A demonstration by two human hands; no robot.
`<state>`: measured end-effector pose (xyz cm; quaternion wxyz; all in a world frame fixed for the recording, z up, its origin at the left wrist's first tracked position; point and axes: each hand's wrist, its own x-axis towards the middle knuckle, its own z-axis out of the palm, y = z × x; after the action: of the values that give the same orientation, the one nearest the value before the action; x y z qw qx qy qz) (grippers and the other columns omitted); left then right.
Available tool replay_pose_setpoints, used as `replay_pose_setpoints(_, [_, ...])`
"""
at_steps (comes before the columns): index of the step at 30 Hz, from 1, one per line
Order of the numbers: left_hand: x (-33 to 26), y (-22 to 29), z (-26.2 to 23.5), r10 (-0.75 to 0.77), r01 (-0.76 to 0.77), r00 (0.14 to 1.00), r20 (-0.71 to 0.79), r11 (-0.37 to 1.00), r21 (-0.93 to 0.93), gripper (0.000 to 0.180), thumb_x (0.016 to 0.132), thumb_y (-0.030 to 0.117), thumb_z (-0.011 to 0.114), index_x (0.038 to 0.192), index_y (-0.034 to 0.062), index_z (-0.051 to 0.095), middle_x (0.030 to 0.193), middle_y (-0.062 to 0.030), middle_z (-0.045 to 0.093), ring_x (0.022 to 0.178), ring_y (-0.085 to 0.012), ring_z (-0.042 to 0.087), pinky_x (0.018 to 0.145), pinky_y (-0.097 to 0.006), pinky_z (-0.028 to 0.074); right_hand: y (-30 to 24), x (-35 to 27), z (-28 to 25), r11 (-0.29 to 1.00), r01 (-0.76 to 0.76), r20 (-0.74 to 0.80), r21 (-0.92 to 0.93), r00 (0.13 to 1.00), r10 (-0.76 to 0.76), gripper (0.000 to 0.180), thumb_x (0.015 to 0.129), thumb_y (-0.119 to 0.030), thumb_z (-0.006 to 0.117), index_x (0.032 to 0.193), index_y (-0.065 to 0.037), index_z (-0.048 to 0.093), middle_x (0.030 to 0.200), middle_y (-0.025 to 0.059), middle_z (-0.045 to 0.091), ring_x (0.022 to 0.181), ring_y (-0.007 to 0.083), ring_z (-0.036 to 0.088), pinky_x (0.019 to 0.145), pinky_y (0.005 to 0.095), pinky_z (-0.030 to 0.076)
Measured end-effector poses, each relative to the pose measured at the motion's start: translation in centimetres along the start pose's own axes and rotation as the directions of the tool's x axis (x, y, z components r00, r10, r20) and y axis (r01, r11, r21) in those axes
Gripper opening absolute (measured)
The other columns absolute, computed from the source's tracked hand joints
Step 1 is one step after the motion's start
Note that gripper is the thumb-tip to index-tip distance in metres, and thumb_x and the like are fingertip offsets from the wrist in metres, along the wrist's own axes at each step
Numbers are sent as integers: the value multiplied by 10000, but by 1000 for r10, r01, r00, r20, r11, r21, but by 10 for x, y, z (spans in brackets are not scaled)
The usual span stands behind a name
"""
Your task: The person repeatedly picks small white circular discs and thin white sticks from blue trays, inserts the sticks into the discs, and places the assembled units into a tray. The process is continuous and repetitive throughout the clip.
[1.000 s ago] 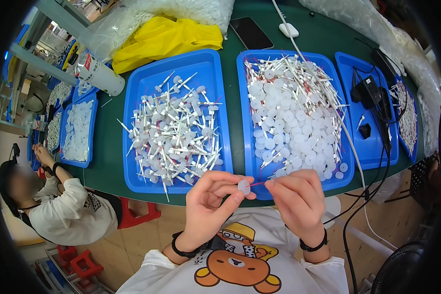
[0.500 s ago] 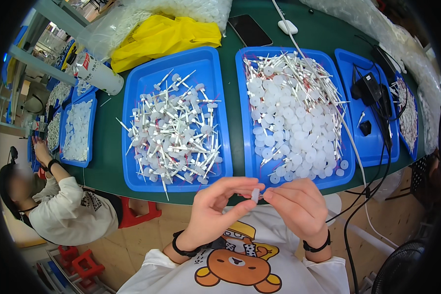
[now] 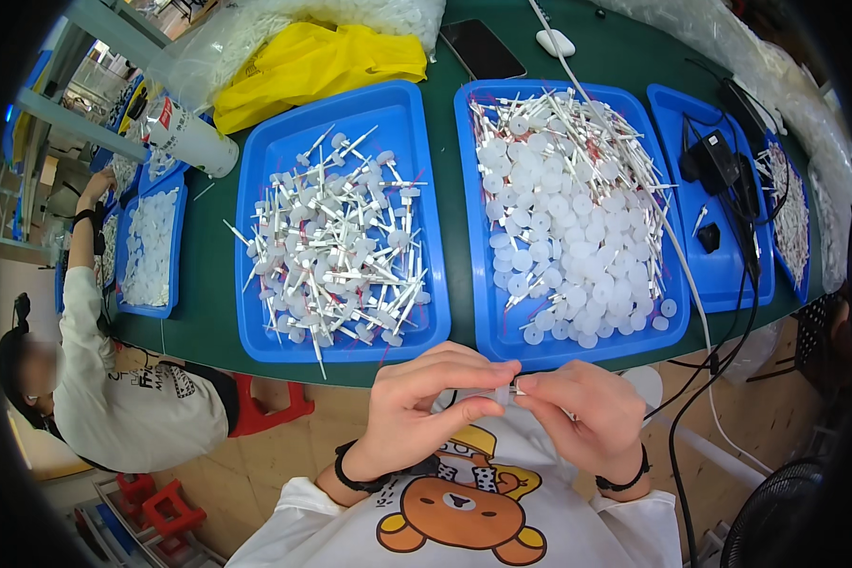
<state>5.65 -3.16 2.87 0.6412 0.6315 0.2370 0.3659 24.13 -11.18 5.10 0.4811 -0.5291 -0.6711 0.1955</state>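
Note:
In front of my chest, just off the table's near edge, my left hand (image 3: 424, 399) pinches a small translucent white disc (image 3: 502, 393) between thumb and fingers. My right hand (image 3: 592, 417) meets it from the right, its fingertips closed on a thin white stick (image 3: 518, 389) that touches the disc; the fingers hide most of it. Beyond my hands, a blue tray (image 3: 488, 322) holds loose white discs (image 3: 596, 275) and a heap of white sticks (image 3: 592, 142) with red wires. A second blue tray (image 3: 253, 161) to its left holds discs with sticks through them (image 3: 341, 246).
A smaller blue tray (image 3: 729, 289) at right holds a black adapter (image 3: 715, 161) and cables. A white cable crosses the right parts tray. At the back lie a yellow bag (image 3: 322, 71), a phone (image 3: 483, 49) and a white case (image 3: 555, 43). A co-worker (image 3: 142, 398) sits at left.
My hands have drawn closer, and the stick now shows between the disc and my right fingertips. My right hand has dropped slightly. At left, the co-worker's arm has reached farther forward.

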Motion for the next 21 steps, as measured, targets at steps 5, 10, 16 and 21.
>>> replay_pose_setpoints(5, [3,7,0,41,-47,998,38,988,148,283,737,-50,786,1014,-29,735,989,-161,738,911,-260,685,797,-344,542,-4,5,-10,980,-171,108,96,981,161,244,762,79,761,975,-6,680,822,111,714,680,218,704,582,266,526])
replay_pose_setpoints(10, [2,3,0,-12,5,998,66,996,92,291,728,-54,794,1013,-42,734,969,-172,737,911,-267,683,802,-347,537,1,5,-11,761,-469,250,449,883,397,229,856,43,702,1078,22,651,881,101,721,800,178,725,695,254,554])
replay_pose_setpoints(16, [-1,-7,0,-127,125,990,55,991,53,319,745,-47,794,1055,-48,723,1025,-171,729,944,-245,674,833,-338,530,8,3,-8,583,-629,364,514,775,517,339,895,7,679,1220,28,586,908,94,724,840,156,722,772,265,548])
replay_pose_setpoints(21, [-3,-11,-5,-179,182,983,-32,974,135,290,799,42,787,1081,5,727,964,-107,729,873,-189,676,803,-293,523,9,0,9,830,-494,191,260,869,457,463,863,7,704,1296,18,542,927,108,724,843,196,720,767,276,543])
